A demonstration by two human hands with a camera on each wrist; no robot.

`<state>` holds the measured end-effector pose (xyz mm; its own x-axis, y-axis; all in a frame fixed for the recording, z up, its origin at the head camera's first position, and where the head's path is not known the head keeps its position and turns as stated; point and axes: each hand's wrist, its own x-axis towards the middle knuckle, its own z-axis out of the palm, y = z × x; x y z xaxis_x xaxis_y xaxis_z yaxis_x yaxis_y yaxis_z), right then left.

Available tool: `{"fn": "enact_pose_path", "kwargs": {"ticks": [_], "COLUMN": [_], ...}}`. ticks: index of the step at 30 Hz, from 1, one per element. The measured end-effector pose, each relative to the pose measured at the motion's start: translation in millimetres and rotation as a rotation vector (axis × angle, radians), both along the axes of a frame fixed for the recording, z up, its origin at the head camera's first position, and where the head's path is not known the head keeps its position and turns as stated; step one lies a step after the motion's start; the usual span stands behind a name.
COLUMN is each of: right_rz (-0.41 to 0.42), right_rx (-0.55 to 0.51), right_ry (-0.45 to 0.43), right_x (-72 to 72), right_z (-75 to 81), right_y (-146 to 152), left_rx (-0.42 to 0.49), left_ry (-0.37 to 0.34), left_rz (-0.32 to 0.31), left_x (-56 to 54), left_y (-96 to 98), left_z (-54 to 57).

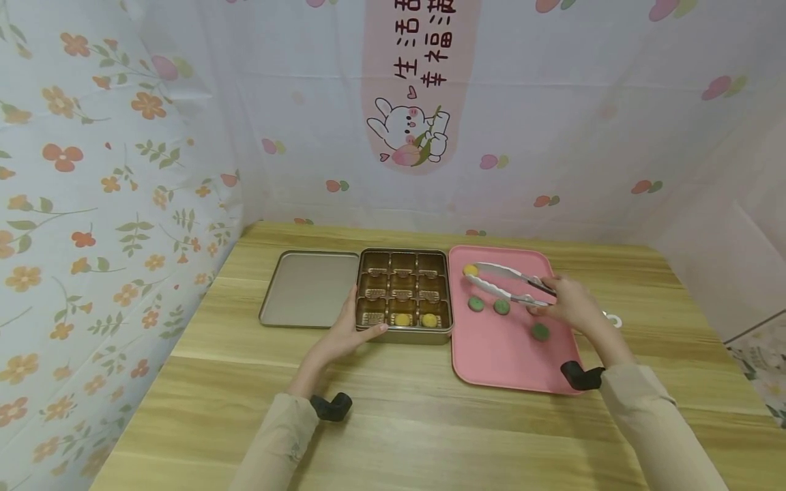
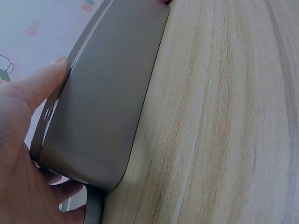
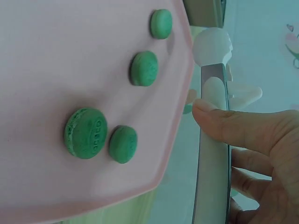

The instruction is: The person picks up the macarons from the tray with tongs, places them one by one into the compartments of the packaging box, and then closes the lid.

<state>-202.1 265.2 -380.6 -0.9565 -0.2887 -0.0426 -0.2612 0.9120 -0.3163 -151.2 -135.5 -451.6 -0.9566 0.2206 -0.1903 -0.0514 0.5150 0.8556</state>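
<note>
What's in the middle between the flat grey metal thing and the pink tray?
The metal box with nine compartments lies between them, with the left hand at its near-left corner. The head view shows it.

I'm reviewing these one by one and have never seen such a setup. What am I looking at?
There is no robot here: a person works with two bare hands. The wide picture comes from a camera worn on the head, looking forward and down; the two close ones come from cameras on the left and right wrists.

On the table lie a lid, a divided box with two yellow sweets in its near row, and a pink tray with green sweets.

The left hand holds the box's near left corner. The right hand holds tongs, their tips at another yellow sweet on the tray's far left.
</note>
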Motion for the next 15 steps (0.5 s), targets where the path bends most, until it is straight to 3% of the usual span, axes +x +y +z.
{"fn": "enact_pose_path", "kwargs": {"ticks": [15], "right_rz": [0.093], "right_rx": [-0.049], "right_ry": [0.091], "right_x": [20.2], "right_z": [20.1], "right_y": [-31.8], "left_rx": [-0.007], "left_ry": [-0.002], "left_rz": [-0.006], "left_x": [-0.2], "left_y": [-0.3], "left_z": [0.3]}}
